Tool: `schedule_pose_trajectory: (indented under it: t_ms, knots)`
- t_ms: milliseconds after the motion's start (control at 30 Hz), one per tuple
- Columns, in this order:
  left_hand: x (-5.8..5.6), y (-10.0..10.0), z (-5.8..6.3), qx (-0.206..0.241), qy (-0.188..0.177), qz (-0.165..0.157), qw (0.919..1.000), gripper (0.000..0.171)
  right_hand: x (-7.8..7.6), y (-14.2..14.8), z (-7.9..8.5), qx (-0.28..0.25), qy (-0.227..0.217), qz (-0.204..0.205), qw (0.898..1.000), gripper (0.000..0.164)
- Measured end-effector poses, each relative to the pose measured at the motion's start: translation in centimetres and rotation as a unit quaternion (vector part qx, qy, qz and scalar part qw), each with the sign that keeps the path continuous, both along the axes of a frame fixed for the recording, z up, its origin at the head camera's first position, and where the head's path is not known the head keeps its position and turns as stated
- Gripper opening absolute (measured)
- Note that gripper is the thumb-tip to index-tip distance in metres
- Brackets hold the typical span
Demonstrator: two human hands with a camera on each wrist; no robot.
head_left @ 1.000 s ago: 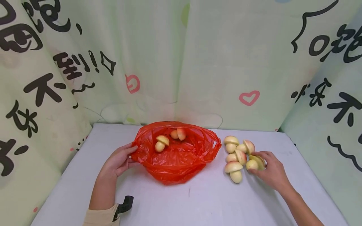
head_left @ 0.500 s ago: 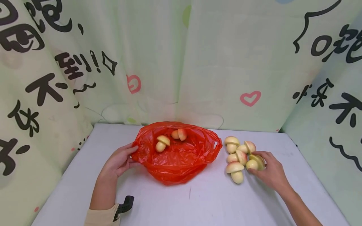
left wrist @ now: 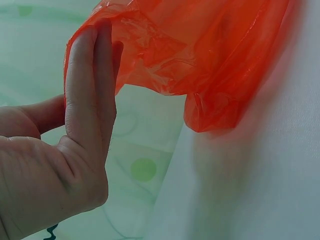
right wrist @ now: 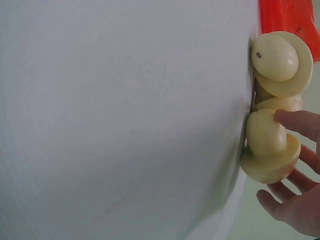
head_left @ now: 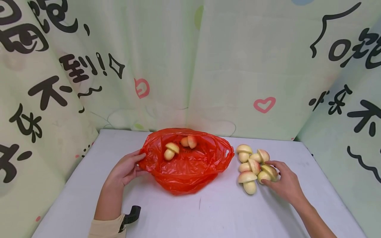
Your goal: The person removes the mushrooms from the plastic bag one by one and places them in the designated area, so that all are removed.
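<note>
A red plastic bag [head_left: 184,172] lies with its mouth spread on the table, two mushrooms inside: one pale yellow [head_left: 169,151], one pinkish [head_left: 190,141]. My left hand [head_left: 126,168] pinches the bag's left edge; in the left wrist view, its long fingers [left wrist: 82,95] lie straight along the film with the thumb on the other side. To the right of the bag, my right hand [head_left: 284,181] holds a yellowish mushroom [head_left: 269,172], model-like and smooth. In the right wrist view, the thumb meets that mushroom's stem [right wrist: 265,132] while fingers curve behind the cap.
Several more mushrooms cluster against the held one, among them a pale one [head_left: 249,187] at the front and another [head_left: 244,152] at the back. The white table [head_left: 208,215] ends at a printed curtain [head_left: 226,66] behind and at both sides.
The mushroom at my right hand has tilted and shifted slightly left, and the right thumb has moved with it. My left hand and the bag stay as they were.
</note>
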State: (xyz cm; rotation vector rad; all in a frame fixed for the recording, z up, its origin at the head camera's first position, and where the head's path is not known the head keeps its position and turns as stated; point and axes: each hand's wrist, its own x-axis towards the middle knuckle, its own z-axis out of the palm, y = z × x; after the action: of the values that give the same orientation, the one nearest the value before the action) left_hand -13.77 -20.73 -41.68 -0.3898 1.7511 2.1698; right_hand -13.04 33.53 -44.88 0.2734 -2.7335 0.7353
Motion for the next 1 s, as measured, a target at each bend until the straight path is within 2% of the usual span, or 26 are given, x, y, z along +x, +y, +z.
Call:
schedule_pose_trajectory:
  t_ms: [1000]
  knots:
    - [-0.04,-0.16,0.18,0.007,-0.005,-0.005,0.9999,0.055,0.34,-0.95,0.74,-0.02,0.011,0.0,1.0,0.063]
